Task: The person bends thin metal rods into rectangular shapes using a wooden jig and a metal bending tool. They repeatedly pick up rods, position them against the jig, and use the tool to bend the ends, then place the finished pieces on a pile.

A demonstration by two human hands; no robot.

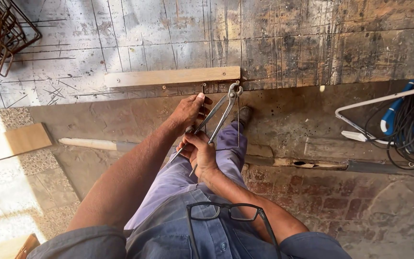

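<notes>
At the near edge of the scored, worn wooden counter (pixel 283 43), right hand (pixel 198 152) fingers grip the long steel pincers (pixel 219 117), left hand (pixel 188 109) fingers close around thin wire beneath the pale wooden batten (pixel 171 76); tying appears unfinished

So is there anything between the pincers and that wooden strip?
Nothing visible. The pincers, held in the right hand, have their head just below the wooden strip, with only bare board between.
</notes>
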